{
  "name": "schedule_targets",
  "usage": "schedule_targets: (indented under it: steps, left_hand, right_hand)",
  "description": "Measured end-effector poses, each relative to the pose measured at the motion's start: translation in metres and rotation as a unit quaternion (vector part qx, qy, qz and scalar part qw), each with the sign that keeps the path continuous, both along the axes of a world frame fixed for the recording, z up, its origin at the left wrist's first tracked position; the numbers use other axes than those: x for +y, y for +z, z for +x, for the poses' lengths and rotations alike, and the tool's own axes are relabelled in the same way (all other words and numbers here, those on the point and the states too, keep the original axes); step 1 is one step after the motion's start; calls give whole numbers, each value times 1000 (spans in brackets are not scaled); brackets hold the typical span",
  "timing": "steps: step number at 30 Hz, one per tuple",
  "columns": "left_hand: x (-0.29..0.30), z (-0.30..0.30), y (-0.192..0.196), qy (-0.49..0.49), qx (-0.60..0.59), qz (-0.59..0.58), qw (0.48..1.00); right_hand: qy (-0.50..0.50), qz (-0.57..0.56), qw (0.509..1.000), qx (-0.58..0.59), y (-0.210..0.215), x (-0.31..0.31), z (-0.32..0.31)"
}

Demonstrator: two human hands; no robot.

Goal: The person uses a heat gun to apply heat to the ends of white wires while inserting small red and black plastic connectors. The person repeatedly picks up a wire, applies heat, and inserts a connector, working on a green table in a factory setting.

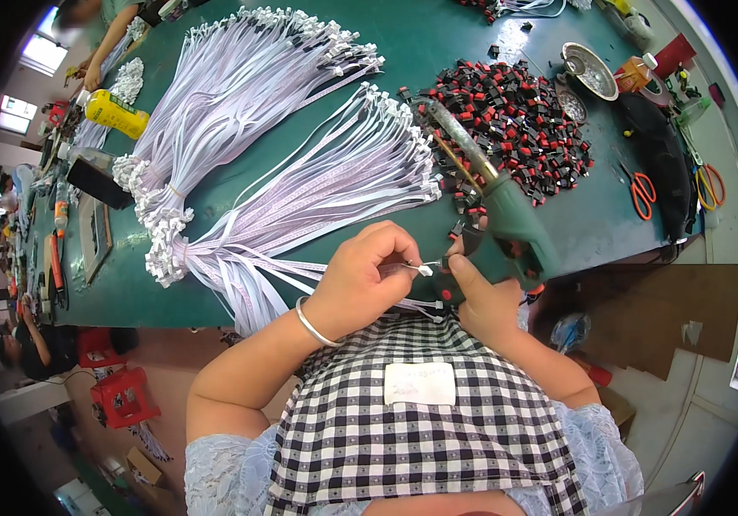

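At the table's point(369, 284) near edge our left hand point(360, 279) pinches a white plug point(425, 270), right hand point(480, 297) grips a black-red switch point(448, 261); we'd keep both square, beside the tool point(506, 219), push straight

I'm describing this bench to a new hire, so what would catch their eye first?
Probably the big fans of white ribbon cables spread over the green table, and right of them the heap of small red and black parts. At the near edge, the left hand pinches a cable end toward the right hand.
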State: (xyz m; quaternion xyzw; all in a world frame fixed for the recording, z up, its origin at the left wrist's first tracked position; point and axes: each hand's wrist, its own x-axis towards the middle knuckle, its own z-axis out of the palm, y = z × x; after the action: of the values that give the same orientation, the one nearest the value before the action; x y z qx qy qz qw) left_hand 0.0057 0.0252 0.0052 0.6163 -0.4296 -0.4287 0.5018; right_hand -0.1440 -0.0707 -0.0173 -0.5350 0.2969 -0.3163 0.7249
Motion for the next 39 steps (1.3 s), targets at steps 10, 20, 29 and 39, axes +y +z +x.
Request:
schedule_targets:
  steps: [10, 20, 29, 39]
  left_hand:
    - [3, -8, -3, 54, 93, 25, 994]
    - [3, -12, -3, 76, 83, 7, 994]
    - [3, -17, -6, 104, 0, -11, 995]
    - [1, -11, -3, 87, 74, 13, 993]
  right_hand:
    - [40, 18, 999, 32, 3, 4, -1]
    - [33, -43, 999, 4, 5, 5, 2]
    - [-3, -26, 1000, 3, 6, 7, 3]
    - [27, 64, 996, 50, 9, 1, 0]
